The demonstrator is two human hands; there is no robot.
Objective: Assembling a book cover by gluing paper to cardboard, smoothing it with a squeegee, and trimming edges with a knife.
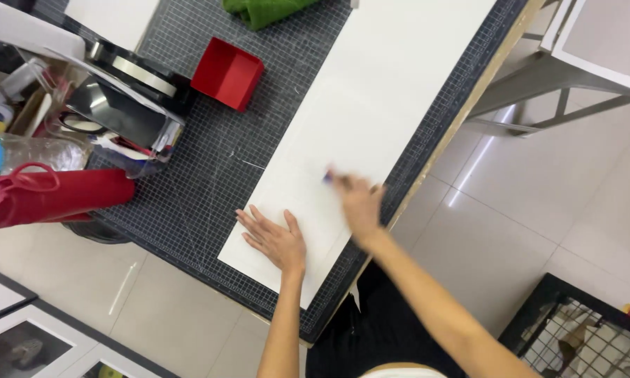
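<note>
A long white board lies on a dark gridded cutting mat. My left hand rests flat on the board's near corner, fingers spread, holding nothing. My right hand is blurred over the board a little farther in, closed on a small blue object whose tip shows at the fingertips; what kind of object it is cannot be made out.
A red open box sits on the mat. A green cloth lies at the far end. At left stand a rolled red sheet, a clear container of tools and a plastic bottle. A wire crate stands on the tiled floor.
</note>
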